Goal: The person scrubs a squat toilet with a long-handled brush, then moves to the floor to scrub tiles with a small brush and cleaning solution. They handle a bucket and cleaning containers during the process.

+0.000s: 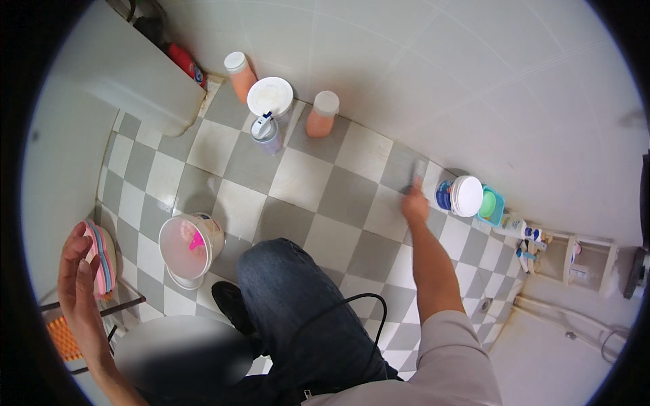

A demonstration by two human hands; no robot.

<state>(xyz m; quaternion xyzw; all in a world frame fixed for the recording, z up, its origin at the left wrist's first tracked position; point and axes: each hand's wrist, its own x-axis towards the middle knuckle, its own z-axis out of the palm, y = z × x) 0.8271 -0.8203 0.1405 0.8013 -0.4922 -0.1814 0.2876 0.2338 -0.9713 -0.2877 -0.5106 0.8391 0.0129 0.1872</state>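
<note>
My right hand [415, 205] reaches down to the tiled floor near the far wall, its fingers closed round a small pale brush-like tool [420, 167]. Motion blurs the tool, so its exact kind is unclear. Just right of that hand stands a white tub [466, 196] with a blue label. My left hand [79, 274] is raised at the far left, fingers apart and slightly bent, holding nothing. Behind its fingers is a pink, blue and cream layered item [101, 260]; I cannot tell whether they touch. Nearby on the floor sits a white bucket [175, 252] with pink things inside.
Along the wall stand orange bottles [320, 122] with white lids, a white lidded tub [270, 97] and a clear container [267, 135]. At right are a turquoise basket [493, 205], a white bottle [512, 225] and a low rack [569, 260]. An orange woven seat [68, 337] is lower left.
</note>
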